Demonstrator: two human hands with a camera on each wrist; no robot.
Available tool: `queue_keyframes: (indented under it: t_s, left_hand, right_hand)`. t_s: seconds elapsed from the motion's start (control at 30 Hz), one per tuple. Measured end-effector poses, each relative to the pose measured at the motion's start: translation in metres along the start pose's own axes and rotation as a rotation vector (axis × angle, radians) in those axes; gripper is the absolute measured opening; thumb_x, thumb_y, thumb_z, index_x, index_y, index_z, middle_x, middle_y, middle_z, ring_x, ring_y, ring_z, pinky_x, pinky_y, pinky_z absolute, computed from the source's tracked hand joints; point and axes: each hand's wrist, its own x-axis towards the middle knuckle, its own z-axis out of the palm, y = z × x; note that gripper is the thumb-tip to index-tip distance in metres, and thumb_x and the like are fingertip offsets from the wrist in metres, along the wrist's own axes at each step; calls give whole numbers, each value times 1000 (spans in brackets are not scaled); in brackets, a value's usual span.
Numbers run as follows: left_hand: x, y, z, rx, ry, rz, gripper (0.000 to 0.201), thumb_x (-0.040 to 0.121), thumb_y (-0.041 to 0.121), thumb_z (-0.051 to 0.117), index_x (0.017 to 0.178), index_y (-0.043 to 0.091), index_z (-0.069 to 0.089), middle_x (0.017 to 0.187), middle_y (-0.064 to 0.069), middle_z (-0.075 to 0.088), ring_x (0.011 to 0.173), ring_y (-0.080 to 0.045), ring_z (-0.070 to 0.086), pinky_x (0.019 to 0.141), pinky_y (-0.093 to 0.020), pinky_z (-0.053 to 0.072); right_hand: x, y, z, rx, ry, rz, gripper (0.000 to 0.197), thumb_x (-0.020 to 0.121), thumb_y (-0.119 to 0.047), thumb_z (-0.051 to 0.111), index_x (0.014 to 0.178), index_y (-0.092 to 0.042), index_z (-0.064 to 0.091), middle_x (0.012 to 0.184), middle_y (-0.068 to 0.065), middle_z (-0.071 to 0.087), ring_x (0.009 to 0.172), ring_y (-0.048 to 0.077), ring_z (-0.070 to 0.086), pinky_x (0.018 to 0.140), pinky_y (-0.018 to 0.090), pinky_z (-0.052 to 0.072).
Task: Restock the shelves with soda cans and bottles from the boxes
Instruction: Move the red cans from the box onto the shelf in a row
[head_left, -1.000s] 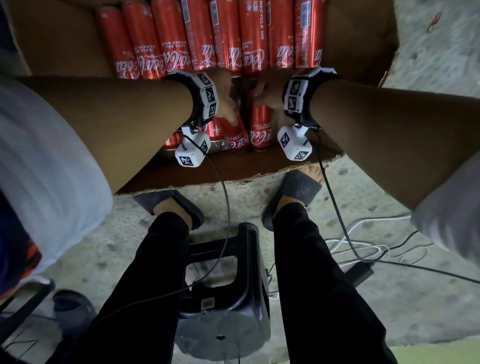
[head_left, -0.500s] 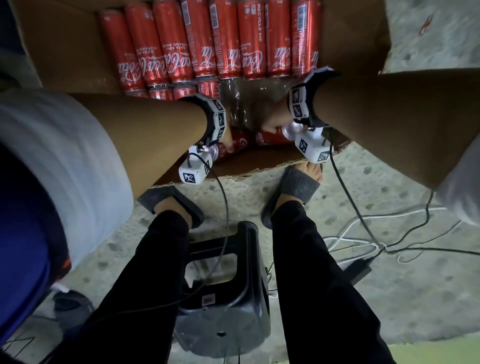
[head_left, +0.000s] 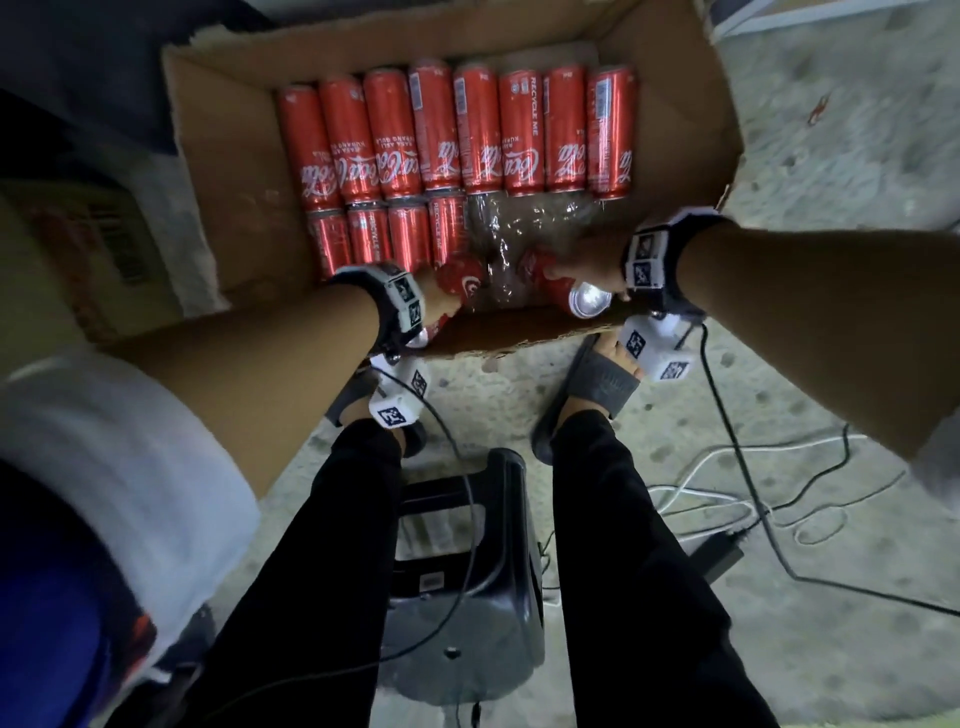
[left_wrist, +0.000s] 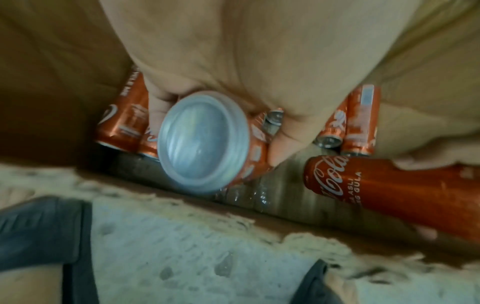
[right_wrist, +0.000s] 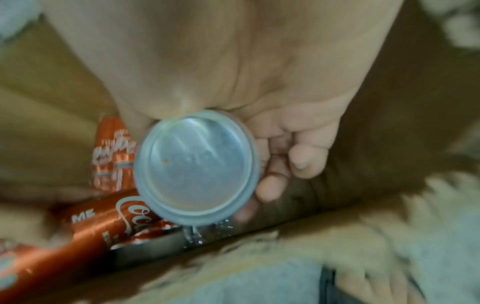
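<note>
An open cardboard box (head_left: 244, 171) on the floor holds several red soda cans (head_left: 483, 130) lying in rows, with loose clear plastic wrap (head_left: 524, 223) over the near part. My left hand (head_left: 431, 291) grips one red can (head_left: 460, 283) above the box's near edge; the left wrist view shows its silver base (left_wrist: 202, 144) facing the camera with my fingers (left_wrist: 283, 144) curled round it. My right hand (head_left: 592, 270) grips another red can (head_left: 550, 270), silver base (right_wrist: 197, 166) toward the wrist, fingers (right_wrist: 272, 185) wrapped around it. No shelf is in view.
A black plastic stool (head_left: 467, 582) stands between my legs, just behind the box. Cables (head_left: 753, 483) trail over the concrete floor at the right. My sandalled feet (head_left: 602, 384) touch the box's near wall. Another carton (head_left: 109, 249) sits at the left.
Both hands have drawn back toward the box's near edge, each lifting a can out of the plastic wrap. The head view has risen, showing the whole box.
</note>
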Motion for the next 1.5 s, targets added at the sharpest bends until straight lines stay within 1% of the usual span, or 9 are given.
queue_keyframes:
  t_s: [0.17, 0.43, 0.53, 0.63, 0.8, 1.1, 1.27, 1.4, 1.5]
  left_hand:
    - [-55, -17, -4, -417, 164, -21, 87, 84, 25, 76, 153, 17, 24, 135, -3, 49, 121, -24, 49, 110, -44, 39]
    - [-181, -22, -2, -498, 424, 113, 112, 76, 6, 80, 157, 38, 10, 133, 2, 53, 117, -17, 56, 98, -32, 43]
    - [-246, -5, -5, -549, 430, 169, 123, 71, -1, 81, 156, 42, 3, 132, 6, 51, 113, -13, 53, 102, -35, 44]
    - [-310, 13, -9, -585, 411, 142, 105, 68, -5, 82, 151, 29, 27, 115, 7, 58, 106, -14, 58, 100, -37, 47]
    - [-414, 39, -23, -640, 427, 199, 59, 64, -13, 73, 104, 27, 56, 81, 5, 64, 78, -17, 63, 64, -24, 47]
    - [-593, 89, -69, -813, 558, 412, 63, 53, 54, 93, 108, 34, 67, 93, 14, 77, 90, -9, 73, 84, -30, 55]
    - [-680, 129, -96, -773, 724, 595, 36, 71, 26, 88, 98, 30, 63, 79, 21, 74, 73, 4, 69, 63, -10, 50]
    - [-739, 161, -114, -661, 855, 785, 37, 66, 25, 86, 93, 16, 61, 87, -8, 73, 84, -27, 71, 84, -40, 58]
    - [-779, 189, -121, -605, 931, 917, 39, 72, 6, 81, 102, 13, 57, 90, -12, 72, 87, -27, 72, 83, -37, 56]
  right_hand:
    - [-54, 2, 8, 494, -31, 96, 51, 99, -26, 60, 142, -2, 44, 128, 15, 62, 101, 28, 65, 69, 28, 57]
    - [-189, 4, 1, 517, 42, -109, 125, 70, 0, 85, 158, -33, 3, 136, -8, 45, 117, 13, 54, 86, 36, 52]
    - [-245, -13, -1, 466, 53, -139, 118, 72, 3, 81, 155, -40, 9, 130, -3, 52, 113, 18, 59, 77, 33, 56]
    - [-302, -35, -6, 442, 89, -119, 103, 73, -1, 77, 144, -50, 20, 114, 0, 62, 97, 21, 68, 69, 37, 61]
    - [-390, -79, -20, 428, 189, -184, 73, 84, -9, 67, 134, -48, 32, 104, -4, 66, 84, 18, 69, 68, 30, 51]
    - [-540, -160, -75, 596, 452, -453, 54, 83, -42, 79, 125, -39, 45, 107, -6, 68, 85, 10, 70, 77, 32, 57]
    - [-607, -181, -121, 586, 574, -615, 49, 78, -7, 80, 114, -25, 53, 94, 2, 68, 73, 14, 68, 64, 32, 56]
    - [-660, -190, -162, 589, 686, -690, 32, 77, -22, 86, 99, -31, 65, 83, -10, 71, 73, 6, 68, 68, 21, 53]
    - [-697, -193, -187, 559, 710, -765, 27, 80, -31, 84, 100, -29, 66, 84, -8, 71, 73, 10, 69, 69, 25, 56]
